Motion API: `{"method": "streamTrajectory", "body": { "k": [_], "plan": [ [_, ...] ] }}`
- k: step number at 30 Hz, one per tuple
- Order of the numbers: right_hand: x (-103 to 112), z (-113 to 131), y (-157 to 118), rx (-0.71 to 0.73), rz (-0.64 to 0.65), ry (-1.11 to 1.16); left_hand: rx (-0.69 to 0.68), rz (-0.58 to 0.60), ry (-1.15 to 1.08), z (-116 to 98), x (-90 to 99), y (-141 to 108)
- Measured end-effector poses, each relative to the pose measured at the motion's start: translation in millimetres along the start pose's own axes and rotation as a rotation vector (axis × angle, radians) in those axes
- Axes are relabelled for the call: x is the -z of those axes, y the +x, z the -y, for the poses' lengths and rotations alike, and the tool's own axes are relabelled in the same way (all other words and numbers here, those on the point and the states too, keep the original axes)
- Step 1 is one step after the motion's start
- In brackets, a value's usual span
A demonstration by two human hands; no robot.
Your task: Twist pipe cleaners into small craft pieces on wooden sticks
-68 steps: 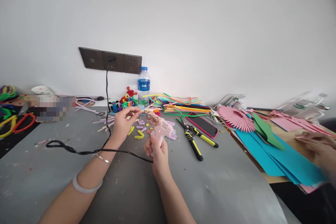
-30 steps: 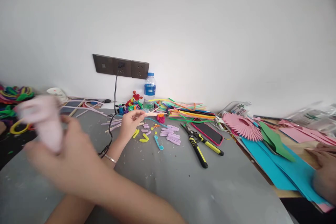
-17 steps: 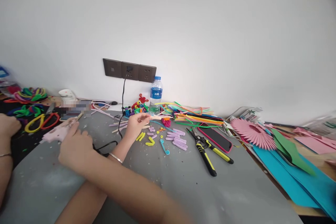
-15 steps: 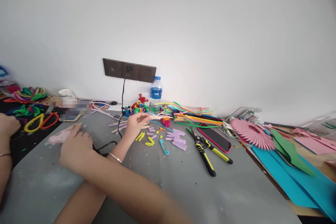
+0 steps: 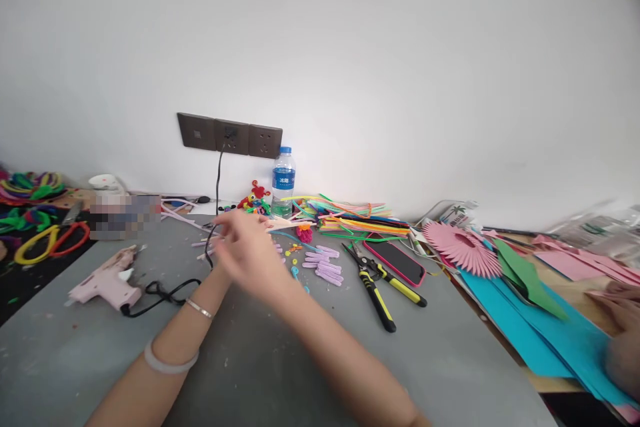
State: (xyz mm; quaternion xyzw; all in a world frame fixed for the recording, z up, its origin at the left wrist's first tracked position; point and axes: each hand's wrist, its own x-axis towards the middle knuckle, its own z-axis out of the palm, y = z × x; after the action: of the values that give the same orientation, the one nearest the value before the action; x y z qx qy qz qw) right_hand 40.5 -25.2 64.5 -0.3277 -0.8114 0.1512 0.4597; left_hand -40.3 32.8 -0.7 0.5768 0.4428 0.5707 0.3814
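My left hand [image 5: 262, 219] is mostly hidden behind my right. Its fingertips appear closed on a thin pale pink stick [image 5: 287, 222] that points right, near a pink and orange fuzzy flower [image 5: 304, 233]. My right hand [image 5: 247, 250] crosses over my left forearm, a little blurred, its thumb and fingers apart and nothing visible in them. On the grey mat to the left lies a pale pink glue gun [image 5: 107, 287], its black cord running to the wall socket. Bent lilac pipe cleaner pieces [image 5: 327, 265] lie right of my hands.
Black-and-yellow cutters [image 5: 377, 293] lie beside a red-edged phone [image 5: 397, 260]. A water bottle [image 5: 284, 183] stands against the wall by pipe cleaner bundles [image 5: 363, 221]. Scissors [image 5: 53, 243] are at left. Blue paper [image 5: 520, 327] and another person's hand [image 5: 623, 327] are at right.
My right hand has let go of the glue gun and moved right, in front of my left hand. The view has turned slightly right. Another person's hand now shows at right.
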Motion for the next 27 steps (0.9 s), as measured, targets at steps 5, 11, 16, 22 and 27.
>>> {"method": "streamTrajectory", "body": {
  "k": [5, 11, 16, 22, 27],
  "plan": [
    [70, -86, -23, -0.165, -0.299, -0.003, 0.119, 0.070, -0.103, 0, -2.6, -3],
    [70, -119, -49, -0.372, -0.129, 0.338, 0.200, 0.121, -0.146, 0, -4.2, -7],
    [63, -116, -54, -0.437, -0.134, 0.441, 0.145, 0.160, -0.050, -4, -7.3, -8],
    [60, -120, -57, -0.432, -0.159, 0.472, 0.131, 0.140, -0.039, -9, -9.1, -8],
    [59, -118, -58, -0.409, -0.153, 0.467, 0.176, 0.123, -0.073, -9, -9.3, -8]
  ]
}}
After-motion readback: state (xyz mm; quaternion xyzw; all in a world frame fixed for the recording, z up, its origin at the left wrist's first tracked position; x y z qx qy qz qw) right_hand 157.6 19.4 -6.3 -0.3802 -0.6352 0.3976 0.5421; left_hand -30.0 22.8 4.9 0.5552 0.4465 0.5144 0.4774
